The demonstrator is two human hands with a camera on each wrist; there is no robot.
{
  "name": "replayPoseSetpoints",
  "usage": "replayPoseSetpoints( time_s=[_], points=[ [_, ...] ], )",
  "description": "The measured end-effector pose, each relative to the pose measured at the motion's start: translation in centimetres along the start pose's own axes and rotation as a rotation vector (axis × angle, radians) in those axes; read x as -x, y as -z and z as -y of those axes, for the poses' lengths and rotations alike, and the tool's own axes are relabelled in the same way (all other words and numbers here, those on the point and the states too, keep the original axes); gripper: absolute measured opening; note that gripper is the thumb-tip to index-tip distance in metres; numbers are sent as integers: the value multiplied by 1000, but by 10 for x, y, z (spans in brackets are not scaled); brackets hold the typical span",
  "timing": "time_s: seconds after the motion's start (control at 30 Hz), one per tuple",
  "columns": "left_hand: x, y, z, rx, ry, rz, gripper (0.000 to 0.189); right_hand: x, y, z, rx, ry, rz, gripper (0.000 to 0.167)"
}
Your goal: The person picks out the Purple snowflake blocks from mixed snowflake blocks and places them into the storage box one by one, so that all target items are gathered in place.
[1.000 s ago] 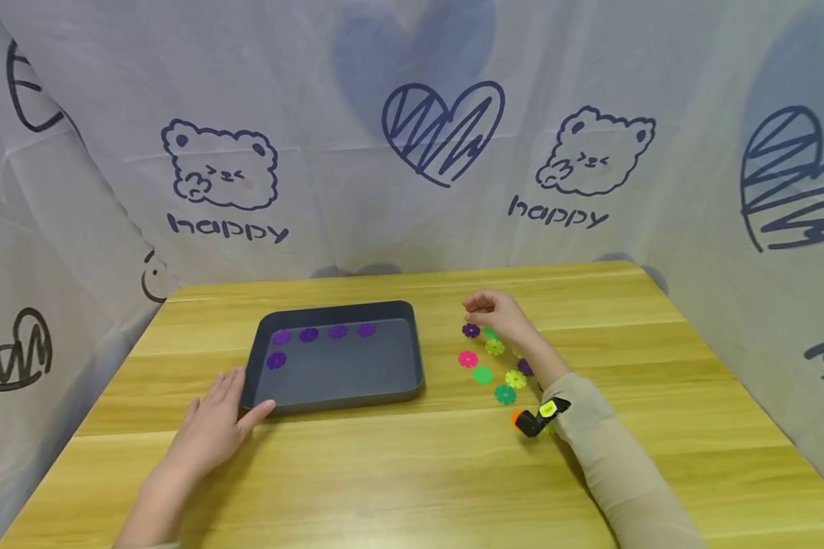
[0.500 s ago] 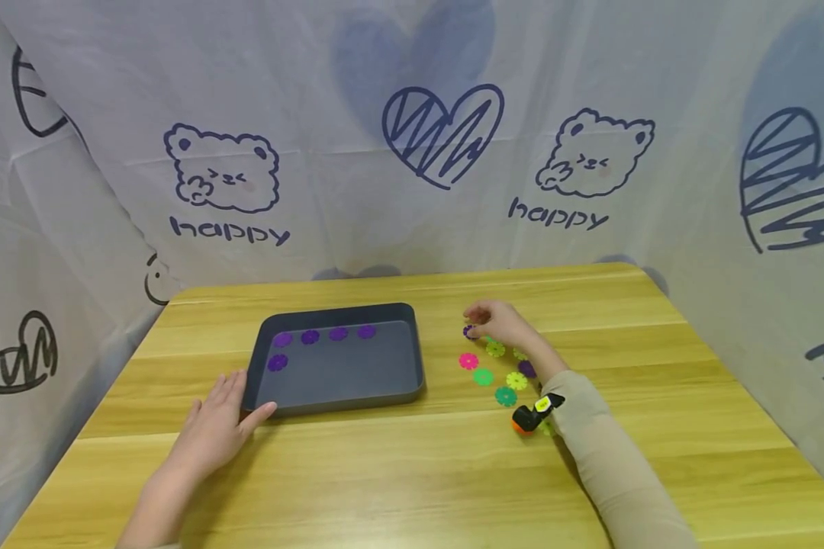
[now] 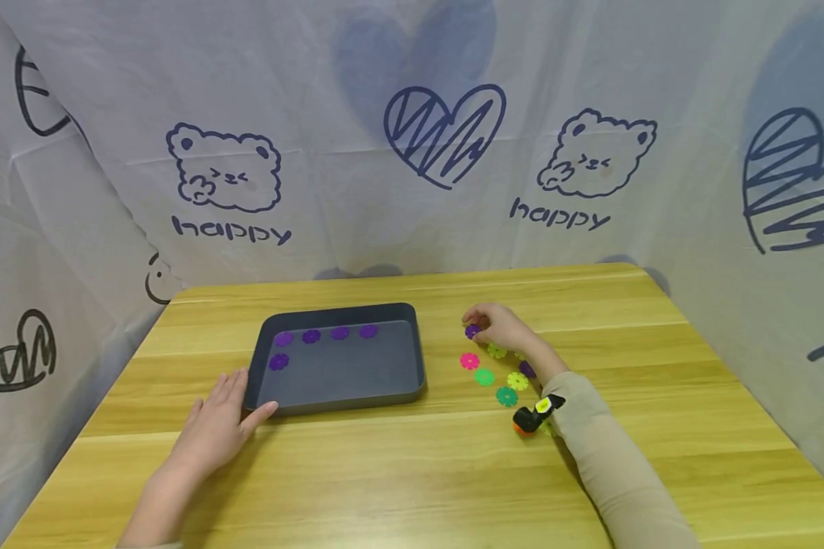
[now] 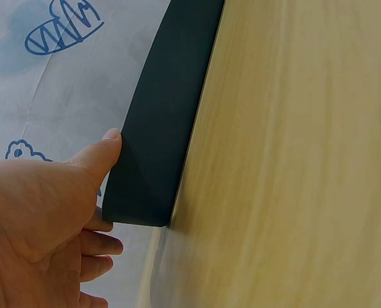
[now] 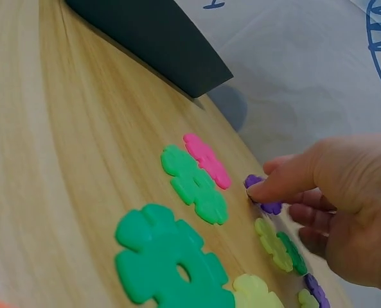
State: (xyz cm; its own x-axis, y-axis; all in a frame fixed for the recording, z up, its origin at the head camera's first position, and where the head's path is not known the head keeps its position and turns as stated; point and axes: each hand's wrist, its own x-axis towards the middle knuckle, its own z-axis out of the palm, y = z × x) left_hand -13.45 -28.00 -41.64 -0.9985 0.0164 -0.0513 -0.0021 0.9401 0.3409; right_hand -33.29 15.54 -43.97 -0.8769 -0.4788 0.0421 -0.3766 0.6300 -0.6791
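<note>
Purple disc [image 3: 471, 331] is right at our right hand [image 3: 500, 326], out on the surface [image 3: 412, 476] to the right of the tray [image 3: 360, 367]. Thumb's on it with the fingers curled in behind, so we'd call it a narrow pinch, though we honestly can't tell if the disc is off the wood. Makes sense to go for the edge, since it's thin and flat and there's probably not much else to grab. Our left hand [image 3: 214, 421] is spread wide around the tray's near left corner, thumb on the near wall and fingers along the left end, likely just so the tray doesn't slide. Around the right hand we've got the loose ones: pink disc [image 3: 470, 361], light green disc [image 3: 484, 377], teal disc [image 3: 506, 396], yellow disc [image 3: 517, 380], plus a second purple disc [image 3: 527, 370] partly hidden by our forearm. Most have a bit of space around them, which should help fingertips get in. Inside the tray, five purple discs [image 3: 311, 336] lie flat: four in a row near the far wall, one below the leftmost. Looks like deliberate spacing to us. Past all that, a printed cloth [image 3: 329, 183] hangs behind the surface.
</note>
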Motion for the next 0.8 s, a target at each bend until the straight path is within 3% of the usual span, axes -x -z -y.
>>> replayPoseSetpoints(
  time_s=[0.23,0.8],
  points=[
    [2,0,-2,4,9,6,95,1,1,1,-60,1,-23,28],
    [0,2,-2,8,11,20,95,6,6,9,-314,-101,56,19]
  ],
)
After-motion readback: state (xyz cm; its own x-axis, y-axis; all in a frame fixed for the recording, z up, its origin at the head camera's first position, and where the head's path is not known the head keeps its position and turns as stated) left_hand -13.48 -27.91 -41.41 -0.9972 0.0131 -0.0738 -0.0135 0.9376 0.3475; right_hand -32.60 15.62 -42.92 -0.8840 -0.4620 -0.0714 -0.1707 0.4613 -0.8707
